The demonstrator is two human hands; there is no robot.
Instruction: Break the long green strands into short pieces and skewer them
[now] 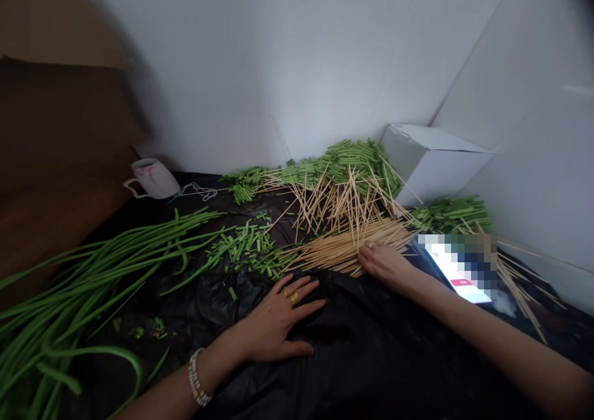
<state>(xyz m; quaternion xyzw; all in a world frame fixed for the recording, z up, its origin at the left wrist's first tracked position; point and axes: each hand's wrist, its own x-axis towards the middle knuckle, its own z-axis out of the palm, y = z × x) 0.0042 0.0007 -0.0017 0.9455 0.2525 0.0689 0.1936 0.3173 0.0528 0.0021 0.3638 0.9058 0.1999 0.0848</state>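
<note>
My left hand (281, 321) lies flat with fingers spread on a black plastic sheet (362, 346), holding nothing. It wears gold rings and a beaded bracelet. At the near edge of a pile of bamboo skewers (325, 250), my right hand (383, 265) has its fingers curled down and closed on some of them; the fingertips are partly hidden. Short cut pieces of green stalk (245, 244) are scattered left of the skewers. Long green stalks, like garlic scapes (139, 240), stretch across the left side.
Behind the loose skewers are stacked rows of cut green stalks (357, 157), with another bundle (457, 213) at the right. A white box (431, 160) stands against the white wall. A lit phone (457, 271) lies beside my right forearm. A white mug (155, 179) is at the back left.
</note>
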